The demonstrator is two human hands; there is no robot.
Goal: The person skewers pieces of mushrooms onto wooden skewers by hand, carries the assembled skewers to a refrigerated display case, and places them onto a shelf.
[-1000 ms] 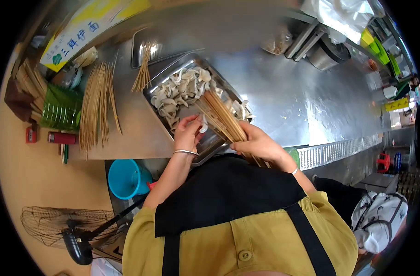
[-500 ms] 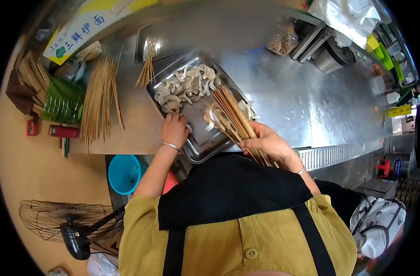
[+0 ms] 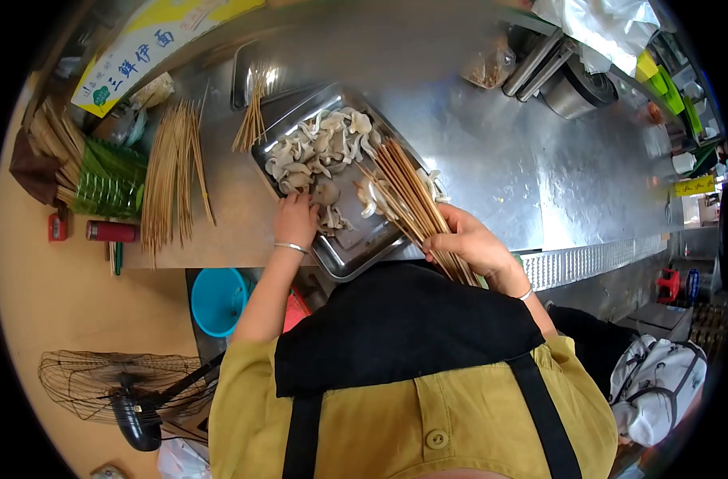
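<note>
A steel tray (image 3: 356, 264) holds a pile of torn oyster mushrooms (image 3: 324, 144), with several more pieces lying nearer me. At the tray's left side my left hand (image 3: 297, 219) reaches over the rim, its fingers bent and closed on an oyster mushroom at the pile's near edge; the fingertips are partly hidden. My right hand (image 3: 471, 243) grips a thick bundle of wooden skewers (image 3: 416, 195), slanted across the tray's right side. Pale mushroom pieces (image 3: 372, 197) are on a skewer at the bundle's left side. Other pieces show behind the bundle, at the tray's right.
Loose skewers (image 3: 172, 172) lie left of the tray, and a smaller bunch (image 3: 252, 116) rests against another tray (image 3: 238, 76). A green plastic container (image 3: 108, 180) stands farther left. Below the counter are a blue bucket (image 3: 218, 302) and a fan (image 3: 124, 391).
My left hand has shifted slightly up and left, and mushroom pieces beside it now show in the tray. The right hand still holds the skewers, its grip slightly changed.
</note>
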